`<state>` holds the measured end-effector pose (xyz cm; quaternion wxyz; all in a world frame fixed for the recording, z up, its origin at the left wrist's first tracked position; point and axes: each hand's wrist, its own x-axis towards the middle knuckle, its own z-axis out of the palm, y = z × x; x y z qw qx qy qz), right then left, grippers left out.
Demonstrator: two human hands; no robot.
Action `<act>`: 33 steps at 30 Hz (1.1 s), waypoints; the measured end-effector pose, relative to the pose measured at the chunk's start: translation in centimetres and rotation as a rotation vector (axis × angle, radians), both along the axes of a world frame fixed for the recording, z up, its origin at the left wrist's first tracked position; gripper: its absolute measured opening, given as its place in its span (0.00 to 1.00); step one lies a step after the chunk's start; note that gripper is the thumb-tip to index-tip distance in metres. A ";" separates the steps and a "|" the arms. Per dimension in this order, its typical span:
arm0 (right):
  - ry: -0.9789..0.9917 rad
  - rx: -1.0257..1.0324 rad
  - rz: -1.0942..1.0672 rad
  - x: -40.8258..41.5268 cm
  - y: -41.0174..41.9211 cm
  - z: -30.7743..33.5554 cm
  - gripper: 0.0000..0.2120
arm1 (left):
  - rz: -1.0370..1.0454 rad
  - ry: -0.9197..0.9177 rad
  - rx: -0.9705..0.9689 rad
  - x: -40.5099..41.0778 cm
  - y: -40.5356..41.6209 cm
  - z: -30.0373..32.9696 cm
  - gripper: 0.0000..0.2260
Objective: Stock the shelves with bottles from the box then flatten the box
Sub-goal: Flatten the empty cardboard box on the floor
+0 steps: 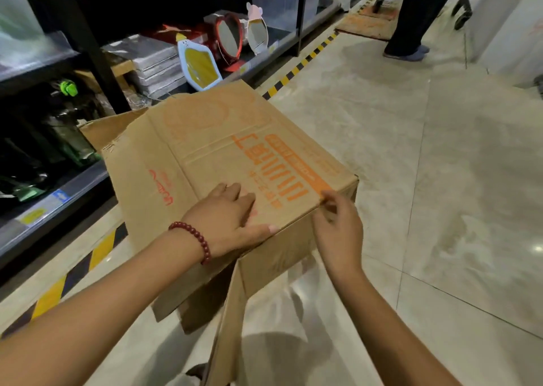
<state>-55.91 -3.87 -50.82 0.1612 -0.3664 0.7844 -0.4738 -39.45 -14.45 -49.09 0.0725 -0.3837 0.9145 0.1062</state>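
Head view shows the cardboard box point(223, 162) on the tiled floor point(440, 180) beside the shelves point(58, 192), its flaps loose. The left hand point(232, 218) presses flat on the top panel, fingers straight. The right hand point(338, 224) pinches the near corner edge. The box looks empty and light: stiff panels, soft creases. Best held at corner edges, pushing opposite corners so it collapses.
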 end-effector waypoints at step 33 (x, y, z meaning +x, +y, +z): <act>0.112 0.285 -0.353 -6.8 7.1 -2.3 0.34 | -0.553 -0.415 -0.062 -3.6 0.3 -0.6 0.53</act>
